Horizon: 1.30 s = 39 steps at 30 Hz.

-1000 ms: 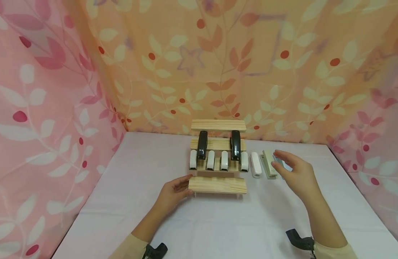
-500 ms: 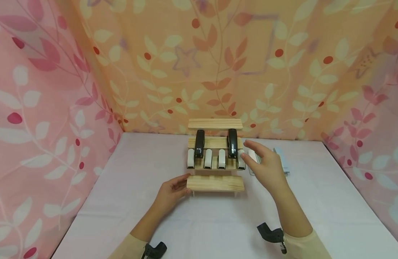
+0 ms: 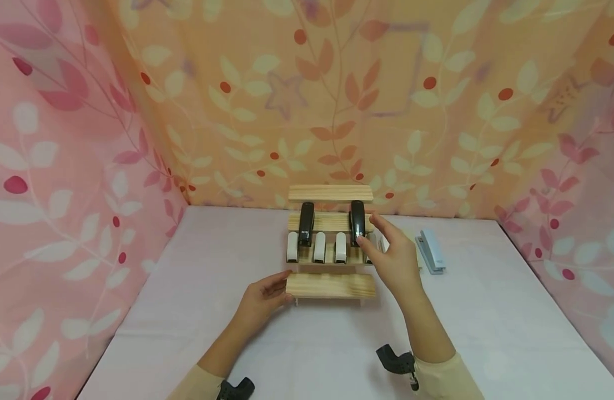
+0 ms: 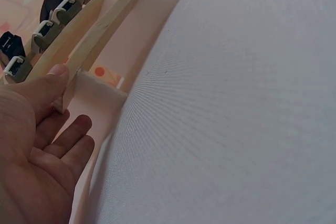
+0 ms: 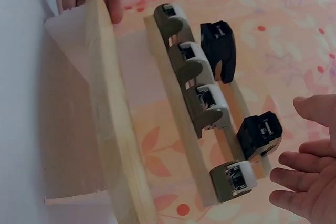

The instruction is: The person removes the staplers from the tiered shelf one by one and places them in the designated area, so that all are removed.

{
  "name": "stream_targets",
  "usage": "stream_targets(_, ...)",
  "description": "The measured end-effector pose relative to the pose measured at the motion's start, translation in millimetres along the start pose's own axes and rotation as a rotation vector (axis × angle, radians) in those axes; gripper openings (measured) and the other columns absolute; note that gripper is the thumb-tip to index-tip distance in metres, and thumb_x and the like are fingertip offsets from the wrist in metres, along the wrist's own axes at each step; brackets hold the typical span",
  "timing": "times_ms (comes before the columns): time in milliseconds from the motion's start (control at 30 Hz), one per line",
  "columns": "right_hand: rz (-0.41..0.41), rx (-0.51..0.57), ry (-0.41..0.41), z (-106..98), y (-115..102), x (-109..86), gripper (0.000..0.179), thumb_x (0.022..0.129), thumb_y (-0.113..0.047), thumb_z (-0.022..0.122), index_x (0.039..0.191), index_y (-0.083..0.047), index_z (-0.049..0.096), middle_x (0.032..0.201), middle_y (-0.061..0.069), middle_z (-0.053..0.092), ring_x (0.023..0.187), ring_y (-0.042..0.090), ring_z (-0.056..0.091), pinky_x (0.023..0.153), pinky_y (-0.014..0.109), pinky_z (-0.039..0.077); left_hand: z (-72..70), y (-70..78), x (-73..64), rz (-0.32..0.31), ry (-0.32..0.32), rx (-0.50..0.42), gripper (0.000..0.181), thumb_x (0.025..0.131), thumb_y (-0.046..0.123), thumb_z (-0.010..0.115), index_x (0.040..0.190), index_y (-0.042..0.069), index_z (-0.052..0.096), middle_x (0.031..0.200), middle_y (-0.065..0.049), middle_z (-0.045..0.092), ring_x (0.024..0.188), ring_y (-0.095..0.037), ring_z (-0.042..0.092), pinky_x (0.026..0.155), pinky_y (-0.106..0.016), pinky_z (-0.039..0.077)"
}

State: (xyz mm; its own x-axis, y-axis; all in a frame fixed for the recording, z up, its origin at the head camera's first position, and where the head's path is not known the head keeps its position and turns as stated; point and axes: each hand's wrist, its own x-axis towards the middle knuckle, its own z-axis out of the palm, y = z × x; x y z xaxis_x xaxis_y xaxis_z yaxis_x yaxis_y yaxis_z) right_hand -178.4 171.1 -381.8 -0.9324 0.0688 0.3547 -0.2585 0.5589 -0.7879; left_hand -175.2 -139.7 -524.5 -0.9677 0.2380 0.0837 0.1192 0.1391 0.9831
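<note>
A tiered wooden rack (image 3: 330, 285) stands in the middle of the table in the head view. My left hand (image 3: 261, 299) holds the left end of its lowest board, thumb (image 4: 59, 71) on the upper face and fingers underneath. Several small white staplers (image 3: 319, 248) line the second tier. Above them, two black staplers, a left one (image 3: 306, 223) and a right one (image 3: 357, 214), lean on the third tier. My right hand (image 3: 398, 258) is beside the right black stapler with fingers spread, thumb tip overlapping its lower end in the head view. The right wrist view shows a gap between that hand's fingers (image 5: 294, 179) and the staplers.
A light blue stapler (image 3: 431, 253) lies on the white tablecloth (image 3: 307, 344) right of the rack. Staplers between it and the rack are mostly hidden behind my right hand. Flowered curtains (image 3: 262, 139) enclose the table at the back and sides.
My right hand has moved left from over the staplers lying on the table to the rack's right side. The light blue stapler has come into full view. My left hand stays on the rack.
</note>
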Motion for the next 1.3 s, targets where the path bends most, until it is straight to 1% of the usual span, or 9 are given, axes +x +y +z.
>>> stream_targets(133, 0.012, -0.013, -0.012, 3.5, 4.7, 2.0, 0.072, 0.092, -0.041, 0.078, 0.153, -0.013, 0.049, 0.149, 0.004, 0.058, 0.144, 0.027, 0.047, 0.118, 0.057, 0.040, -1.7, 2.3, 0.5, 0.008, -0.009, -0.009, 0.060, 0.086, 0.021, 0.085, 0.140, 0.009, 0.063, 0.141, -0.010, 0.063, 0.129, -0.028, 0.062, 0.103, -0.025, 0.054)
stream_targets(233, 0.004, -0.024, -0.010, 7.8, 9.5, 3.1, 0.073, 0.091, -0.040, 0.079, 0.152, -0.012, 0.051, 0.148, 0.007, 0.058, 0.143, 0.029, 0.048, 0.117, 0.057, 0.041, -1.8, 3.0, 0.0, 0.002, -0.014, -0.007, 0.061, 0.086, 0.022, 0.085, 0.140, 0.009, 0.062, 0.140, -0.012, 0.063, 0.129, -0.029, 0.062, 0.103, -0.025, 0.055)
stream_targets(467, -0.031, -0.073, 0.021, 21.8, 21.8, 2.9, 0.077, 0.088, -0.040, 0.083, 0.151, -0.009, 0.051, 0.147, 0.010, 0.059, 0.138, 0.033, 0.053, 0.113, 0.057, 0.044, -0.6, 0.5, -1.7, -0.023, -0.016, -0.010, 0.061, 0.085, 0.024, 0.086, 0.140, 0.012, 0.063, 0.141, -0.006, 0.063, 0.129, -0.025, 0.062, 0.103, -0.024, 0.054)
stream_targets(600, -0.062, -0.060, 0.042, 27.4, 24.6, 1.6, 0.081, 0.087, -0.038, 0.084, 0.152, -0.005, 0.049, 0.146, 0.016, 0.058, 0.136, 0.035, 0.054, 0.113, 0.056, 0.046, -0.2, 0.4, -2.4, -0.016, -0.016, -0.020, 0.061, 0.084, 0.022, 0.086, 0.140, 0.011, 0.063, 0.142, -0.007, 0.062, 0.129, -0.026, 0.061, 0.103, -0.025, 0.054)
stream_targets(800, -0.104, -0.043, 0.068, 32.6, 24.7, 3.1, 0.078, 0.086, -0.033, 0.085, 0.150, -0.006, 0.051, 0.145, 0.017, 0.059, 0.134, 0.035, 0.057, 0.111, 0.053, 0.048, -1.6, 3.9, -2.6, -0.010, -0.016, -0.011, 0.061, 0.085, 0.023, 0.085, 0.140, 0.010, 0.063, 0.142, -0.006, 0.063, 0.130, -0.025, 0.061, 0.104, -0.025, 0.054)
stream_targets(933, -0.125, -0.041, 0.090, 35.7, 26.5, 4.1, 0.075, 0.086, -0.031, 0.085, 0.149, -0.005, 0.052, 0.143, 0.018, 0.061, 0.131, 0.035, 0.059, 0.109, 0.053, 0.050, -1.8, 4.9, -2.4, 0.007, -0.022, -0.024, 0.061, 0.086, 0.020, 0.084, 0.141, 0.007, 0.061, 0.142, -0.010, 0.062, 0.130, -0.028, 0.061, 0.101, -0.023, 0.055)
stream_targets(1100, -0.116, -0.044, 0.109, 36.5, 27.4, 4.9, 0.072, 0.088, -0.032, 0.084, 0.148, -0.005, 0.054, 0.143, 0.017, 0.060, 0.132, 0.034, 0.058, 0.110, 0.051, 0.050, -1.7, 5.8, -2.2, 0.007, -0.032, -0.047, 0.059, 0.087, 0.015, 0.083, 0.141, 0.007, 0.061, 0.141, -0.011, 0.063, 0.130, -0.028, 0.061, 0.100, -0.023, 0.055)
stream_targets(1300, -0.108, -0.041, 0.114, 34.8, 26.2, 3.9, 0.069, 0.088, -0.033, 0.083, 0.147, -0.008, 0.056, 0.142, 0.015, 0.062, 0.132, 0.031, 0.059, 0.108, 0.049, 0.052, -1.1, 5.7, -1.2, -0.008, -0.030, -0.041, 0.058, 0.086, 0.016, 0.084, 0.140, 0.008, 0.063, 0.141, -0.009, 0.063, 0.130, -0.027, 0.061, 0.101, -0.023, 0.055)
